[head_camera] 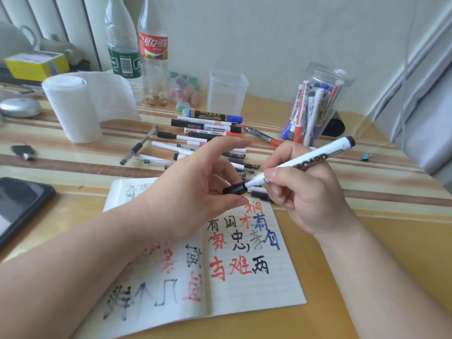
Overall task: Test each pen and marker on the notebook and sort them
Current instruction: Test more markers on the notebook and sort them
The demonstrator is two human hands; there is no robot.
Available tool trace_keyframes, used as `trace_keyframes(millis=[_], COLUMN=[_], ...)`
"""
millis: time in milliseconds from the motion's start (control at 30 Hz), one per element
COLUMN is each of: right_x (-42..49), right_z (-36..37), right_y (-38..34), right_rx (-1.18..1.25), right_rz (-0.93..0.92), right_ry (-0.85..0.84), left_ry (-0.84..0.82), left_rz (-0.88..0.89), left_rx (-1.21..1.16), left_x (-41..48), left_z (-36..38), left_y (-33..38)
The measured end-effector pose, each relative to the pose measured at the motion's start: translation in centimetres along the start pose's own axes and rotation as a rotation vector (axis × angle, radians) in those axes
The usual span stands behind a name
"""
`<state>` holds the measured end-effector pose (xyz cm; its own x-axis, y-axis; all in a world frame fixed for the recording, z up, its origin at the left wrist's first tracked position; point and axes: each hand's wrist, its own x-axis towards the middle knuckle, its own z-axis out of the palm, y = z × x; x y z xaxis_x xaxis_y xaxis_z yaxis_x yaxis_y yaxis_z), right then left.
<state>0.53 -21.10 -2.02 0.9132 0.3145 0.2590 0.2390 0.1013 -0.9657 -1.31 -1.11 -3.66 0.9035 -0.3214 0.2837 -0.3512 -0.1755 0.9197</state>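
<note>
An open lined notebook (254, 292) lies in front of me, covered with red, black and blue test characters. My right hand (305, 192) grips a white whiteboard marker (308, 161) slanted up to the right. Its black cap (234, 189) sits at the marker's lower tip, pinched between the thumb and fingers of my left hand (195, 189). Whether the cap is fully on the tip I cannot tell. A heap of several pens and markers (208, 133) lies on the table beyond the notebook.
A clear round jar (318, 104) at the back right holds several markers. An empty clear box (227, 91), two bottles (137, 50), a paper roll (73, 108), a small jar of erasers (186, 90) and a phone (17, 206) stand around.
</note>
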Motion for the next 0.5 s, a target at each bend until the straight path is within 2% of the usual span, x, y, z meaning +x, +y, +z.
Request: trace_keyframes(millis=[200,367,500], right_x=[-0.25,0.03,0.34], right_z=[0.22,0.07,-0.14], right_y=[0.11,0.15,0.25], right_rx=[-0.082,0.072,0.167], right_rz=[0.004,0.148,0.255], right_ry=[-0.061,-0.041,-0.02], left_ry=[0.002,0.039,-0.054], left_rz=[-0.029,-0.038,-0.054], left_rx=[-0.02,-0.037,-0.183], left_x=[-0.16,-0.21,-0.37], left_z=[0.11,-0.24,-0.22], left_y=[0.21,0.19,0.41])
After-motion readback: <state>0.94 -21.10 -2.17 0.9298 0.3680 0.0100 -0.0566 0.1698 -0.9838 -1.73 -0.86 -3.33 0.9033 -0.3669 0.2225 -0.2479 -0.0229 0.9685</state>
